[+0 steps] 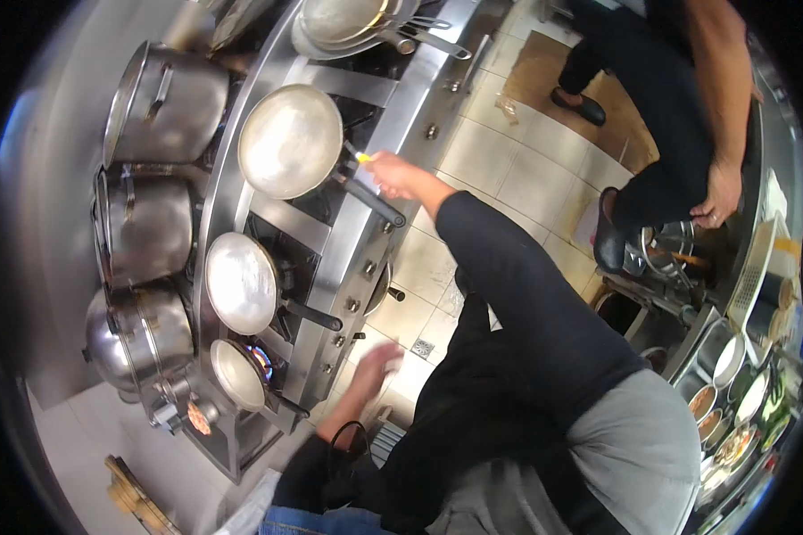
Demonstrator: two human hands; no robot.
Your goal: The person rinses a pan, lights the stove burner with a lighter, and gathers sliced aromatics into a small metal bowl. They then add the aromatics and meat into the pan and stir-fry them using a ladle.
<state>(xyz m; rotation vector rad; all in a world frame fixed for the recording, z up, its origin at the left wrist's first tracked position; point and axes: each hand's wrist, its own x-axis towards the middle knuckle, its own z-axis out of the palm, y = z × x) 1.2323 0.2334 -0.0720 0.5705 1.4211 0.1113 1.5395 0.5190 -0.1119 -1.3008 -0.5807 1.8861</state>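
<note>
Right hand pinches a small yellow-ended tool over the front edge of the steel stove, beside a large pan. Left hand is blurred near that edge, its grip impossible to tell. Blue flame burns toward the left end; pots line the back edge. Pale tiles floor the aisle, where another person stands.

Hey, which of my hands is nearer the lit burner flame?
Left: your left hand is apart from the flame, in front of the stove. Your right hand is farther along, near a black pan handle.
</note>
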